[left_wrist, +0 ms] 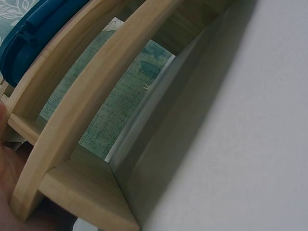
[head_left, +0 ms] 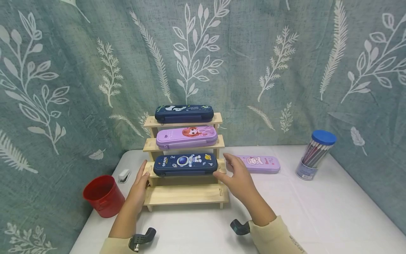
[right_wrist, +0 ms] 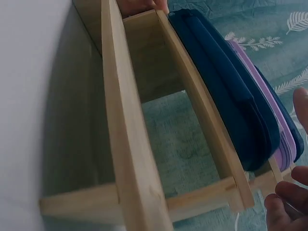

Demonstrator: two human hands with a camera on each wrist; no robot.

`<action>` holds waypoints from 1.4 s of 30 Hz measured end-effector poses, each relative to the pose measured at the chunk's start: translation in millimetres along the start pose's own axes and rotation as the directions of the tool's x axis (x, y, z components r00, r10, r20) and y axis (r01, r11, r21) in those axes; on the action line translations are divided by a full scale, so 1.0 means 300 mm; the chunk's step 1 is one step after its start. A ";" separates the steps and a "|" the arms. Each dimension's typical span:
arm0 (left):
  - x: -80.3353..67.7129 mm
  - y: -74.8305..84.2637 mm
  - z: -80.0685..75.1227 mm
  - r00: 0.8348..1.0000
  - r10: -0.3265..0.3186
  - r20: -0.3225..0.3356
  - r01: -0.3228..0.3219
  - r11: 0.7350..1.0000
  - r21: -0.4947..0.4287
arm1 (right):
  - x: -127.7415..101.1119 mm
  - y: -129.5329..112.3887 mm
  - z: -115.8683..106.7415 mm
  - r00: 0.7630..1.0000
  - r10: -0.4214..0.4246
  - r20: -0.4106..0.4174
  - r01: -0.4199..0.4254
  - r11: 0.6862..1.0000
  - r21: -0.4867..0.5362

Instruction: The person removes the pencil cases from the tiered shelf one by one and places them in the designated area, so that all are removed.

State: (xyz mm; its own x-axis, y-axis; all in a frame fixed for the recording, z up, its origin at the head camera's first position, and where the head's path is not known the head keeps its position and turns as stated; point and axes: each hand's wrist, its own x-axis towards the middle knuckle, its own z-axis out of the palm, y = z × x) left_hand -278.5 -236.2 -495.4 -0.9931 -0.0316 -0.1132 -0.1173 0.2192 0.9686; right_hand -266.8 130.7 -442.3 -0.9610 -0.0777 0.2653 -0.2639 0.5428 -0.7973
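**2 hands flank the space case on a 4-step wooden stand**

Nearest the viewer, the white table lies bare between the 2 cream sleeves, with open room in front of the stand and a wide stretch to the right. The left hand rests against the left end of the wooden stand, fingers straight and relaxed, thumb up beside the end of the space pencil case; it grips nothing. The right hand hovers at the right end of that case, fingers spread and loosely bent, thumb tip just beside or touching the case's edge; no pinch shows.

The space pencil case lies flat on the 3rd step from the top, filling the step almost edge to edge. The lowest step below it is bare wood. In the left wrist view the stand's side rail crosses close to the lens.

Above sit a purple pencil case on the 2nd step and a dark blue pencil case on the top one. Left of the stand stand a red cup at the table edge and a small white stapler. To the right, a pink pencil case lies flat just behind the right hand, and a blue-lidded pencil tub stands well apart. A leaf-print curtain closes the back.
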 end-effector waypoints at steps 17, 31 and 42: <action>0.001 -0.004 -0.002 0.999 -0.030 -0.010 0.030 1.000 -0.001 | 0.087 -0.087 0.105 0.998 0.045 0.049 -0.041 0.996 -0.082; 0.006 0.002 0.001 1.000 -0.018 -0.007 0.018 1.000 -0.014 | 0.102 -0.075 0.114 0.994 0.063 0.089 -0.047 0.985 -0.168; 0.003 0.001 0.005 1.000 0.004 -0.011 -0.004 1.000 -0.018 | 0.100 -0.072 0.107 0.994 0.080 0.073 -0.068 0.987 -0.147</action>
State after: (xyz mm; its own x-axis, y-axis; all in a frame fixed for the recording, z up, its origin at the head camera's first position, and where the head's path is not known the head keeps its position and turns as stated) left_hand -279.6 -234.6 -495.6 -0.9934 -0.0415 -0.1067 -0.1129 0.2022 0.9728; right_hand -292.5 89.8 -434.6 -0.9825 -0.0952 0.1603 -0.1826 0.6640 -0.7251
